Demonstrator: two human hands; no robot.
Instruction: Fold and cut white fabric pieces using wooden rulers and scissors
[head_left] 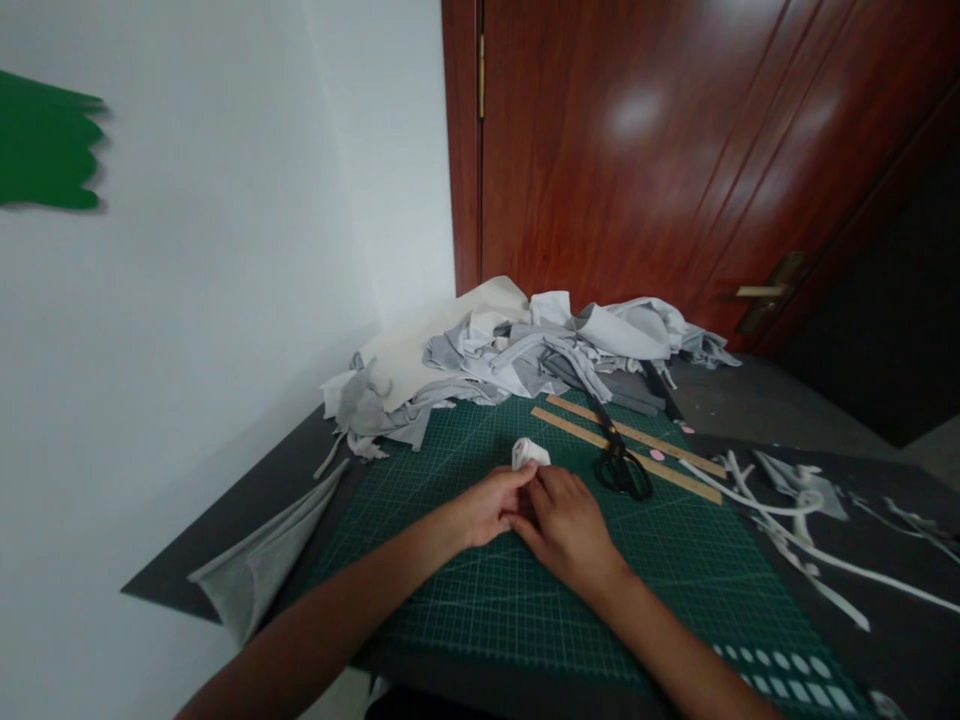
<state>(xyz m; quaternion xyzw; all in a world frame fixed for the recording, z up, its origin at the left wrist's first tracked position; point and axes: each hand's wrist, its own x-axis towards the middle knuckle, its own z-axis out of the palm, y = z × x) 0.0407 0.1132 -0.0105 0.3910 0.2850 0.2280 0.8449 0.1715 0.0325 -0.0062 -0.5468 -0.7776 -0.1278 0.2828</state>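
Observation:
My left hand (491,505) and my right hand (566,525) meet in the middle of a green cutting mat (525,590). Together their fingers pinch a small white fabric piece (529,452), which sticks up just beyond the fingertips. Both hands are closed around its lower end, which is hidden. Black scissors (619,462) lie on the mat just right of my right hand.
Two wooden rulers (637,450) lie beside the scissors. A pile of grey and white fabric scraps (517,355) fills the back of the table. A folded grey cloth (259,570) lies at the left edge; white strips (806,555) are scattered at right. A wooden door (675,150) stands behind.

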